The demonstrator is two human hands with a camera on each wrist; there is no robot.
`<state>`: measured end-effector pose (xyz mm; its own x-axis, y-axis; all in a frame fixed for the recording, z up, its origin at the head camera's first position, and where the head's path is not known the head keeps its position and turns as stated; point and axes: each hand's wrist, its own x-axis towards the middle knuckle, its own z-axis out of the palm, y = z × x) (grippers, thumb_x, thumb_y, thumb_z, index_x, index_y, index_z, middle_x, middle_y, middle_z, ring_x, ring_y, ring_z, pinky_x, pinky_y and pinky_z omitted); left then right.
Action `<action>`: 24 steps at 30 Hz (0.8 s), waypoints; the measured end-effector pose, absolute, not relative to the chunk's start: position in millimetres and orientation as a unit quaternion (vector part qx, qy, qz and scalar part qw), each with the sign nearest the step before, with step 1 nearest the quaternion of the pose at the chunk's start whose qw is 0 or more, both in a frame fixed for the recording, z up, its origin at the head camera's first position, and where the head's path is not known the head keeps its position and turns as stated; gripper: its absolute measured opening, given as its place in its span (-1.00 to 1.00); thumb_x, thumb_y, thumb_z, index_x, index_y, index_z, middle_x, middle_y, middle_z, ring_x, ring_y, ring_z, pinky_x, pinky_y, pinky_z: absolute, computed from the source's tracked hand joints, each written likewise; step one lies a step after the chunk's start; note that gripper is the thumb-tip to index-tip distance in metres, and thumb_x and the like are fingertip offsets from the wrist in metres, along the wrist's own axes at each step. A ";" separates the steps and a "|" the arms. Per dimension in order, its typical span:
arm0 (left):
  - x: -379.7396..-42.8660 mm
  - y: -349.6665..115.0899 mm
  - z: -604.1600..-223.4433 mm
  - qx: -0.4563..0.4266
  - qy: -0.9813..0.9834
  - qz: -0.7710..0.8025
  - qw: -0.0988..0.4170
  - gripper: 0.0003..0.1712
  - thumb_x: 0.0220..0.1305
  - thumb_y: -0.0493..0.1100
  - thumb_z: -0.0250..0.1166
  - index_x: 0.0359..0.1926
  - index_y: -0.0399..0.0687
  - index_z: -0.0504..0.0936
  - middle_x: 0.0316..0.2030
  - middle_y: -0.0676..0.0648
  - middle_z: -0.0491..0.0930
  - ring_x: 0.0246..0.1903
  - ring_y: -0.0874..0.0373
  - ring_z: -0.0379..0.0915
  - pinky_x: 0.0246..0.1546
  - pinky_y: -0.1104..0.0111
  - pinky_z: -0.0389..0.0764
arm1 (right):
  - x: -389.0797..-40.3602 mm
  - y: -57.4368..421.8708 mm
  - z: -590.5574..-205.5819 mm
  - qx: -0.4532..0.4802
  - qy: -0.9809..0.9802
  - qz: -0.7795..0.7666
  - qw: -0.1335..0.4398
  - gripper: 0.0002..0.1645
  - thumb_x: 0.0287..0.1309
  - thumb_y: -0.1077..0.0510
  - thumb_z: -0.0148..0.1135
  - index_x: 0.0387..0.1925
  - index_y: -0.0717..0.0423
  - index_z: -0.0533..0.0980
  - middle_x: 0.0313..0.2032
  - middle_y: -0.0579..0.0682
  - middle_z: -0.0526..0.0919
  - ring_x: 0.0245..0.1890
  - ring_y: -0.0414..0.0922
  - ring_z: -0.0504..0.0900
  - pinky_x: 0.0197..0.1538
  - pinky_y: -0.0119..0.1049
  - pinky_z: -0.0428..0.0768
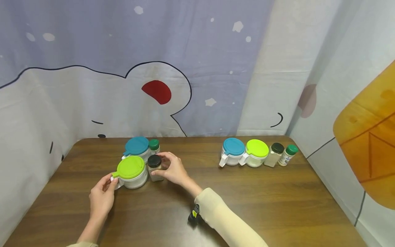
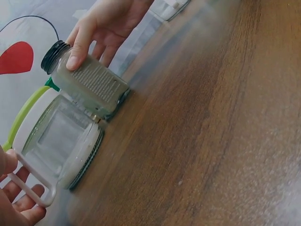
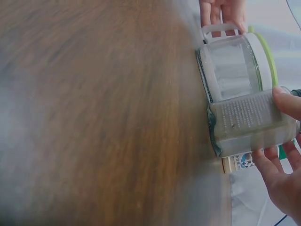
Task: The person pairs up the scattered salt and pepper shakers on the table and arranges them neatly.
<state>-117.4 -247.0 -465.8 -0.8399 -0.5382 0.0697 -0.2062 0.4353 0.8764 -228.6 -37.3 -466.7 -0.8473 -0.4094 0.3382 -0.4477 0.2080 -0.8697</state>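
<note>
The right hand [image 1: 174, 170] holds the black-capped jar [image 1: 154, 168] upright, narrowed to the jar's width; its thumb presses the printed face close below the cap, while the other fingers lie against the body on the side away from the lime-lidded jar [image 1: 131, 170]; the jar's lower part sits below the grip, its base at the table [image 1: 160, 216]; whether it bears fully on the wood I cannot tell.

The left hand [image 1: 102, 198] grips the lime-lidded jar by its white handle [image 1: 119, 184]; the thumb is at the top of the handle, near the lid's tab, and the other fingers curl through the loop, clear of the glass; this jar stands upright at the left of the black-capped one, so close that I cannot tell whether they touch.

Just behind these two stand the blue-lidded jar [image 1: 136, 146] and, at its right, the green-capped shaker [image 1: 154, 145], partly hidden; well apart, toward the table's right end, runs a row from left to right: a second blue-lidded jar [image 1: 233, 151], a second lime-lidded jar [image 1: 256, 152], a second black-capped jar [image 1: 274, 156] and a second green-capped shaker [image 1: 288, 155]; a patterned curtain [image 1: 216, 58] hangs behind.
</note>
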 end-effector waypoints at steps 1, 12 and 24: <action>-117.5 -246.9 -465.7 0.225 -0.830 -0.481 0.171 -0.53 0.42 -0.05 0.09 0.22 -0.21 0.48 0.09 -0.27 0.57 -0.36 0.83 0.19 -0.32 0.89 0.27 | -229.0 -37.4 -467.4 0.276 -0.777 0.565 0.016 -0.29 -0.27 0.25 0.60 0.03 0.18 0.53 -0.07 0.10 0.63 -0.10 -0.03 0.67 -0.04 -0.35 0.66; -118.3 -247.4 -466.8 0.225 -0.834 -0.477 0.166 -0.51 0.43 -0.03 0.07 0.23 -0.23 0.46 0.11 -0.29 0.55 -0.36 0.83 0.16 -0.32 0.91 0.24 | -227.2 -40.1 -468.7 0.273 -0.783 0.558 0.014 -0.30 -0.23 0.26 0.57 0.05 0.20 0.51 -0.05 0.11 0.62 -0.05 -0.02 0.65 -0.02 -0.38 0.65; -119.3 -246.6 -469.1 0.227 -0.832 -0.477 0.170 -0.51 0.43 -0.03 0.07 0.23 -0.22 0.46 0.11 -0.28 0.55 -0.35 0.81 0.15 -0.32 0.90 0.24 | -226.2 -40.1 -469.9 0.268 -0.776 0.571 0.011 -0.29 -0.23 0.27 0.57 0.07 0.20 0.50 -0.03 0.11 0.61 -0.02 -0.04 0.63 0.02 -0.33 0.64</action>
